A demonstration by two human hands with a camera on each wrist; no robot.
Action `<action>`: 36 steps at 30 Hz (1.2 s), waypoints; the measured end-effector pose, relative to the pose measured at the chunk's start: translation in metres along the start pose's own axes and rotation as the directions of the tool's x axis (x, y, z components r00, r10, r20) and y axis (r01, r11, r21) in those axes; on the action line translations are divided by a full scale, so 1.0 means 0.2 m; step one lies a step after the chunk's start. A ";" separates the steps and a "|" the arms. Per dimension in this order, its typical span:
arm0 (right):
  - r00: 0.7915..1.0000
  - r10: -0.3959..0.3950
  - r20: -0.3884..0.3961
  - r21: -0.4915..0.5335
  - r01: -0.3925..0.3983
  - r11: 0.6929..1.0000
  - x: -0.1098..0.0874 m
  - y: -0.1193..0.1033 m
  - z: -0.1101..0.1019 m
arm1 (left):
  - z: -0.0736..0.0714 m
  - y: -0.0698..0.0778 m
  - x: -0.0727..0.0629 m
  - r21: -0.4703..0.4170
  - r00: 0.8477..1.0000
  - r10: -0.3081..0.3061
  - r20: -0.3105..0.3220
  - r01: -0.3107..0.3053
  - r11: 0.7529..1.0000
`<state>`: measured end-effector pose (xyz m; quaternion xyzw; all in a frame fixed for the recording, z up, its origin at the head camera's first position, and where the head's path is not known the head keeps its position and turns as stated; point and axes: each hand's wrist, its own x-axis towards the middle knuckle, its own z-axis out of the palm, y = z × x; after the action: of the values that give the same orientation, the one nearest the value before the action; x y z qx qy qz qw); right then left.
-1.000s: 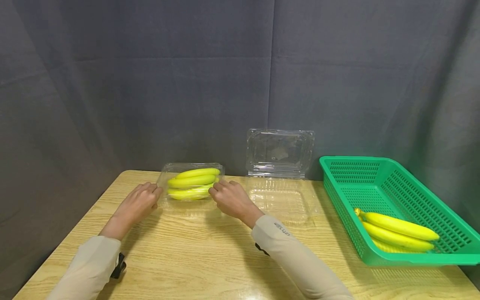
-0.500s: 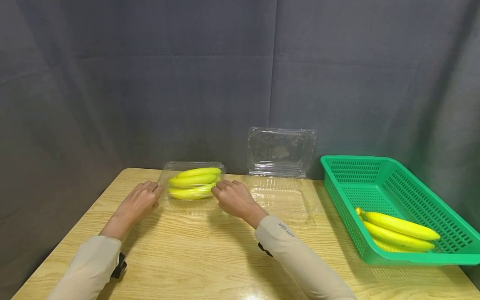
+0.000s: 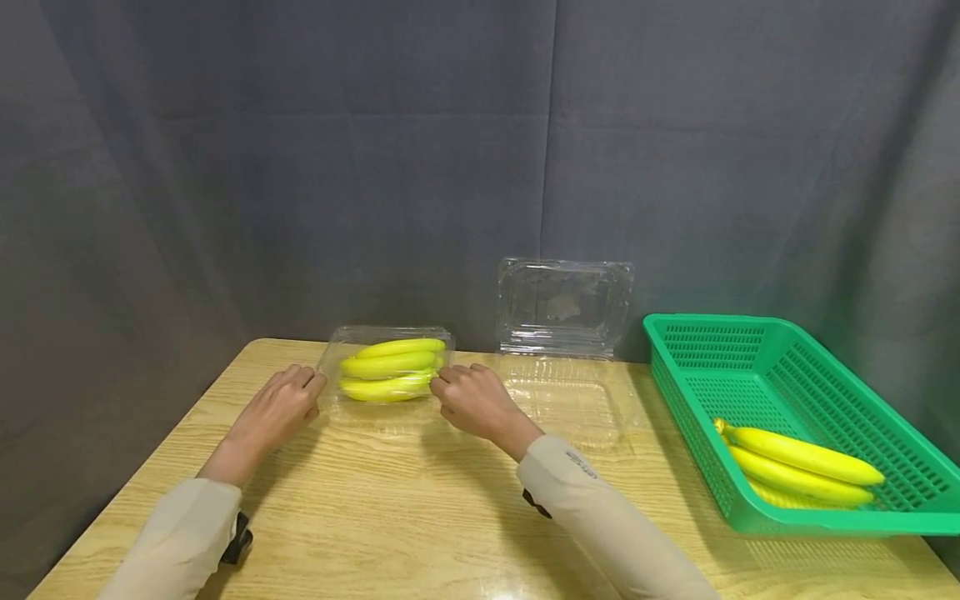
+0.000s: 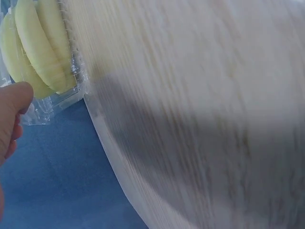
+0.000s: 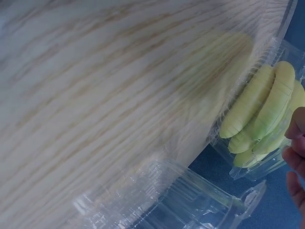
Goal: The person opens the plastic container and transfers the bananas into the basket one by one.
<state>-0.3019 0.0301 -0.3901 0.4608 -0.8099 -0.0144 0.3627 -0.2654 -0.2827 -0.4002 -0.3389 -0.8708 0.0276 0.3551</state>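
A clear plastic clamshell container (image 3: 390, 332) lies at the back left of the table with several yellow bananas (image 3: 390, 364) inside, and clear plastic stands over them. My left hand (image 3: 276, 408) pinches its left edge with curled fingers; in the left wrist view the thumb (image 4: 21, 95) presses on the plastic. At the right front corner, my right hand (image 3: 476, 402) holds the edge with bent fingers. In the right wrist view those fingers (image 5: 296, 164) show beside the container's rim, partly cut off by the frame. The exact grip of the right fingertips is hidden.
A second clear clamshell (image 3: 566, 304) stands right of the first, its lid raised against the dark curtain (image 3: 420, 167). A green basket (image 3: 720, 392) at the right holds several bananas (image 3: 802, 467). The wooden table (image 3: 375, 517) ends just behind the containers.
My right hand has slid slightly right along the container's front edge, off the bananas toward the corner. My left hand stays at the left edge. The whole view has shifted a little.
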 end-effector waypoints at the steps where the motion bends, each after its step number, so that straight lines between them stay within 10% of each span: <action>1: 1.000 0.000 -0.003 0.007 0.000 1.000 0.00 0.00 0.00 | 0.00 0.00 0.00 -0.003 1.000 0.004 -0.012 -0.004 1.000; 36: 0.993 0.114 -0.037 0.195 -0.105 0.975 -0.02 0.05 -0.04 | 0.01 0.01 -0.01 -0.140 0.980 -0.090 -0.176 0.066 0.988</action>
<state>-0.3032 0.0425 -0.3828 0.4488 -0.8227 0.0951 0.3358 -0.2655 -0.2817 -0.4035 -0.3284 -0.8474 -0.0757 0.4103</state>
